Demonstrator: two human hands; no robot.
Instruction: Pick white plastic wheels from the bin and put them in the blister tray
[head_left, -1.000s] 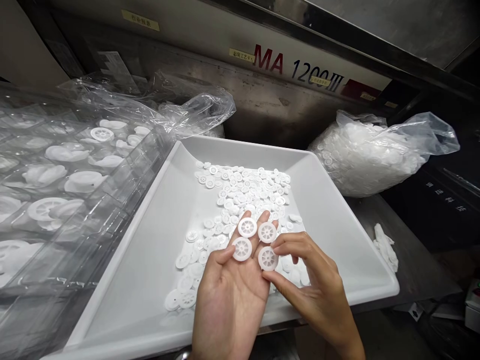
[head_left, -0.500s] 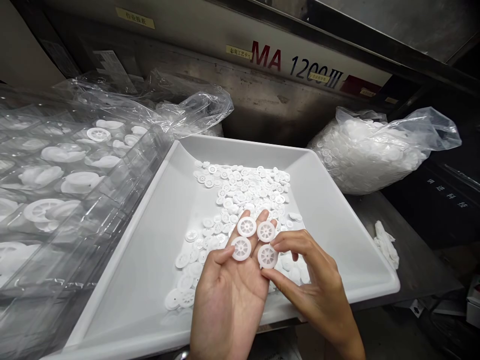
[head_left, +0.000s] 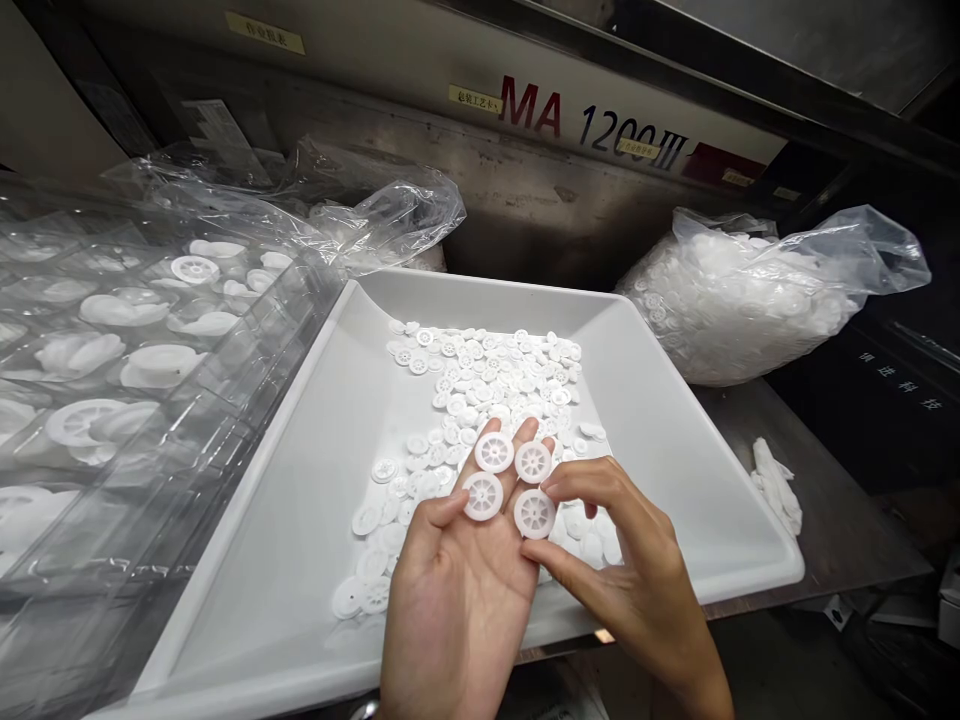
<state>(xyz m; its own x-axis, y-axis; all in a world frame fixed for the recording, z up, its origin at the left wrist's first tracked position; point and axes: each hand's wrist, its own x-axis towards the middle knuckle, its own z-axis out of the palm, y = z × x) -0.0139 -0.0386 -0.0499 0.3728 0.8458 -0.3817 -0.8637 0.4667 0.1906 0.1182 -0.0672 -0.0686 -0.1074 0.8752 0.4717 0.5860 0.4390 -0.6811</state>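
In the head view, the left hand [head_left: 469, 590] lies palm up with fingers spread, four white spoked wheels set out over them; within this cluster sit the 11-o'clock wheel [head_left: 494, 452], the 2-o'clock wheel [head_left: 533, 462], the 8-o'clock wheel [head_left: 483, 496], touched by the left thumb, and the 5-o'clock wheel [head_left: 535, 513]; the right hand [head_left: 630, 560] pinches this last one at its edge between thumb and forefinger; both hands are above a white tray [head_left: 690, 480], where loose wheels [head_left: 510, 370] lie scattered towards 12 o'clock; from the left palm, a clear compartmented container [head_left: 244, 415] of white parts stands at 10 o'clock, a filled plastic bag [head_left: 735, 305] at 2, a crumpled white item [head_left: 777, 487] near 3.
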